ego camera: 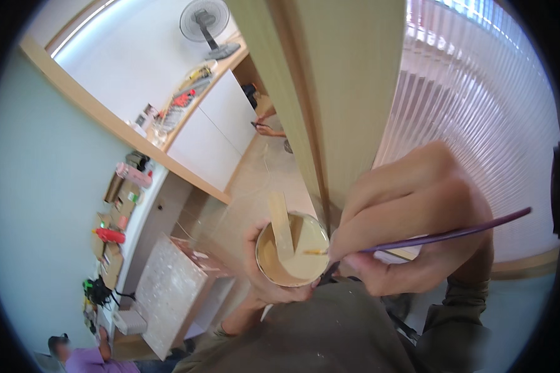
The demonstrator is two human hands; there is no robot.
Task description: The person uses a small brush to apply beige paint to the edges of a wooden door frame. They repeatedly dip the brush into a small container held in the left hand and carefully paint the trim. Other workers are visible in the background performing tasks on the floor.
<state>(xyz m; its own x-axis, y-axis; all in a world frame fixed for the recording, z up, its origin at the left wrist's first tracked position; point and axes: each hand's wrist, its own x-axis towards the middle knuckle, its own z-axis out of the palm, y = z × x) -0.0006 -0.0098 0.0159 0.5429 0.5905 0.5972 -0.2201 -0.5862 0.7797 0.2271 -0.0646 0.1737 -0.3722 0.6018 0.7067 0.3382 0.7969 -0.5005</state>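
Observation:
My left hand point(261, 279) wraps around a round open can point(267, 247) of cream-coloured paint, held in front of my body. A flat wooden stir stick point(280, 219) stands in the can and leans on its far rim. Between the thumb and fingers of my right hand point(415, 219) is a thin paintbrush with a purple handle point(448, 236). Its small yellowish bristle tip point(313, 252) is over the can's opening; whether it touches the paint I cannot tell. Just beyond my right hand rises a pale wooden door frame or panel point(350, 93).
Ribbed translucent glass point(476, 116) fills the right side. On the left, a white counter point(135, 233) holds boxes and bottles, with a speckled table point(168, 284) beside it. A person in a purple shirt point(88, 361) is at lower left; another person's hands point(266, 128) show behind the panel. A fan point(205, 23) stands on a shelf.

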